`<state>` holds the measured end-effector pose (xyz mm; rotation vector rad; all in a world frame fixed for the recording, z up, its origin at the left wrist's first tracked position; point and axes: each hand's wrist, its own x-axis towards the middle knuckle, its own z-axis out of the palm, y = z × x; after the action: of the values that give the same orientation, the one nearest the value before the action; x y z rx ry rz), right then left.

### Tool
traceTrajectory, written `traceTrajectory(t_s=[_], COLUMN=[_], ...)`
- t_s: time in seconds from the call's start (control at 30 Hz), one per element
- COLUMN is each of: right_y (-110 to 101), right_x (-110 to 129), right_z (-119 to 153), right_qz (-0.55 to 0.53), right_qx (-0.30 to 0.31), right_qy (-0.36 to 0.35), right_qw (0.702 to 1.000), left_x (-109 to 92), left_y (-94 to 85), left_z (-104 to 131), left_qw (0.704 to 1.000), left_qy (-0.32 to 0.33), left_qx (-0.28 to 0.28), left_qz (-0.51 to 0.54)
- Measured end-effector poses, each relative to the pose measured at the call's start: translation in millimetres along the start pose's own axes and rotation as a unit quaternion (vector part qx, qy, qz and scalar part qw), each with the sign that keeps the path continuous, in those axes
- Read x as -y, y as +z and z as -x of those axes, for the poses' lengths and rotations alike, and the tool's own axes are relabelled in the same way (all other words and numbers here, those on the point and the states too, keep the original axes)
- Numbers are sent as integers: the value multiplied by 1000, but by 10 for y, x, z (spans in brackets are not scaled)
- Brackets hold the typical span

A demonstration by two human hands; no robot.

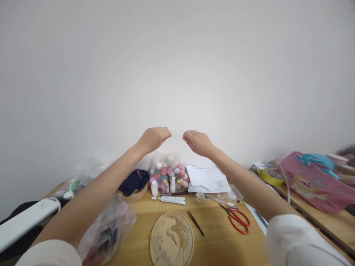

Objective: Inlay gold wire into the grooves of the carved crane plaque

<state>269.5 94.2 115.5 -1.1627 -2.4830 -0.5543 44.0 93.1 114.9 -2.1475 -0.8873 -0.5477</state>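
Note:
My left hand (pixel 155 139) and my right hand (pixel 198 142) are raised in front of the wall, above the back of the table, with a small gap between them. The fingers of both are pinched together. Something thin and see-through seems to run between the fingertips, too faint to name. Below, near the front of the table, lies a round board (pixel 172 238) with a raised bird design. Black tweezers (pixel 195 222) rest just right of it, and red-handled scissors (pixel 238 218) lie farther right.
Behind the board are a white tube (pixel 173 200), small bottles (pixel 165 187), a bag of colourful jars (pixel 166 168), papers (pixel 208 179) and a round basket (pixel 133 197). A plastic bag (pixel 109 231) is at left; yellow tape (pixel 271 177) and a pink bag (pixel 316 184) are at right.

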Motion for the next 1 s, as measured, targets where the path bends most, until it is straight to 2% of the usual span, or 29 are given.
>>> traceTrajectory(t_s=[0.57,1.0], right_y=[147,248], right_x=[-230,-423], right_z=[161,275], right_qz=[0,3], right_qx=[34,54], right_qy=[50,89], right_qw=[998,995], left_x=[327,674], left_y=[137,240], left_z=[327,596], left_qw=[998,995], left_qy=[25,1], left_qx=[-5,33], left_qz=[-52,-95])
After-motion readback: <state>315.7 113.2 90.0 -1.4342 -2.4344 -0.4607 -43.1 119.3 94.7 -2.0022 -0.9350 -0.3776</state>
